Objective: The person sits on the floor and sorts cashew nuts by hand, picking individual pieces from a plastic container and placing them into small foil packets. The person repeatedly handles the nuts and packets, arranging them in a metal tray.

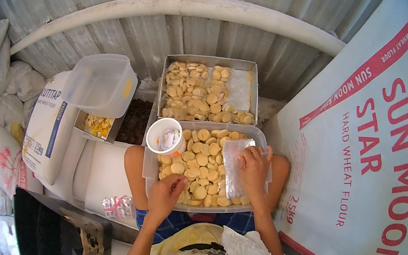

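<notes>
A clear plastic tub (263, 137) full of round flat biscuits (203, 159) rests on the lap. My right hand (255, 167) lies over a stack of clear plastic bags (230, 167) on the tub's right side, its fingers near the bags' upper end; whether it grips one is unclear. My left hand (167, 194) is over the tub's lower left edge, thumb and fingertips close together above the biscuits; whether something small is between them cannot be told. A white paper cup (156, 127) with small paper slips (168, 139) stands at the tub's upper left corner.
Behind the tub, a metal tray (214, 60) holds bagged biscuits. To the left are an empty plastic container (101, 79), a box of yellow pieces (98, 126), a bin of dark contents (135, 120) and a flour sack (47, 130). A large flour sack (360, 152) stands at right, near my right arm.
</notes>
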`<state>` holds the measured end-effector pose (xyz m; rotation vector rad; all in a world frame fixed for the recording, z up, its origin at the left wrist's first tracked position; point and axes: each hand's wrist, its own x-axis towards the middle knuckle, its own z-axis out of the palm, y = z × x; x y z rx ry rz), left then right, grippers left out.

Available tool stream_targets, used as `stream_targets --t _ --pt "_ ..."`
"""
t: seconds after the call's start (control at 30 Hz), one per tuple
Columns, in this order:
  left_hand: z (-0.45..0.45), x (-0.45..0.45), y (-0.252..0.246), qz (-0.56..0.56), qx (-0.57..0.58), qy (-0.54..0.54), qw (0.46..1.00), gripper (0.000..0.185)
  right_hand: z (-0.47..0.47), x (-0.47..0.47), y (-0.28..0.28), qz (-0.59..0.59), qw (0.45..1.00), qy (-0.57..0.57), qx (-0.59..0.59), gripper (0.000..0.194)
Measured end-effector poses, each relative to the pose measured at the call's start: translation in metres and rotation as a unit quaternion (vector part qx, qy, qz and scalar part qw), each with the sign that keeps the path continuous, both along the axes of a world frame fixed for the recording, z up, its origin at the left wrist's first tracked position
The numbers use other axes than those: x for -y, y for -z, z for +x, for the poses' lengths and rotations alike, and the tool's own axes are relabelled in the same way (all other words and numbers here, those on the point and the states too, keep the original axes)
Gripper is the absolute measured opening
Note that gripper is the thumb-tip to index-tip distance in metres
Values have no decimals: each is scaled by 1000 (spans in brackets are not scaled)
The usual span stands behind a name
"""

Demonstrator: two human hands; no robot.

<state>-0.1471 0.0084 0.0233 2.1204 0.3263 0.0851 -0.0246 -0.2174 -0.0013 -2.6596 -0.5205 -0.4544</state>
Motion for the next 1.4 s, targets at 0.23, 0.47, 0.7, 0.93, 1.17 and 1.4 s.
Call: stream_targets --t 0.23,0.47,0.7,0.93,1.17,1.4 --pt "15 33 -19 -111 199 -21 973 27 -42 -16 -50 119 986 -37 107 11" --pt "19 50 -38 -348 178 4 920 19 -84 -39 -97 160 977 -122 73 26" --pt "-4 28 -44 -71 135 44 987 17 -69 -38 -86 388 868 -220 -218 30" --pt "1 10 -29 -34 84 33 995 34 -62 -46 -64 597 567 -272 -498 11" --pt "7 -12 -36 -101 227 11 969 40 -63 -57 -59 480 624 -293 -542 15" --pt "0 -35 -59 -97 59 113 987 36 -22 -40 -67 363 716 -371 -467 16"
